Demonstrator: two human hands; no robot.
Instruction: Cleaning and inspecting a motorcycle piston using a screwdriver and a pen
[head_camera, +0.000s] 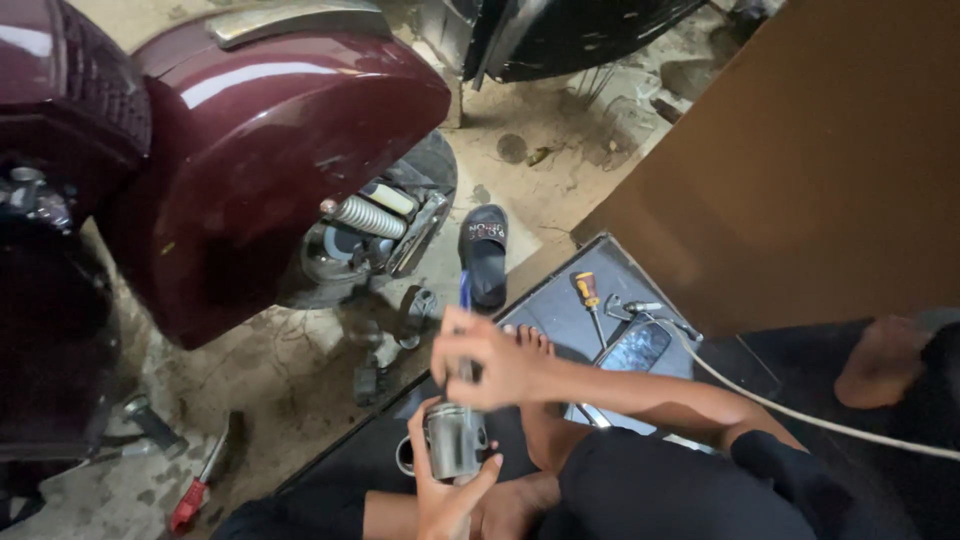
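Observation:
My left hand (445, 492) grips a shiny metal cylinder (452, 440), held upright low in the middle of the view. Just above it my right hand (490, 362) is closed around a thin tool with a blue handle (465, 293); the tool's shaft points down into the top of the cylinder. Both hands are over my lap and my bare foot. I sit on a dark platform (560, 300) beside a maroon scooter (250, 150).
A yellow-handled screwdriver (587, 293), small metal tools (630, 308) and a phone (633, 347) lie on the platform. A black slipper (484, 252) lies on the dusty floor. A red-handled tool (195, 492) lies lower left. A white cable (800, 410) crosses right. A brown board (800, 160) stands behind.

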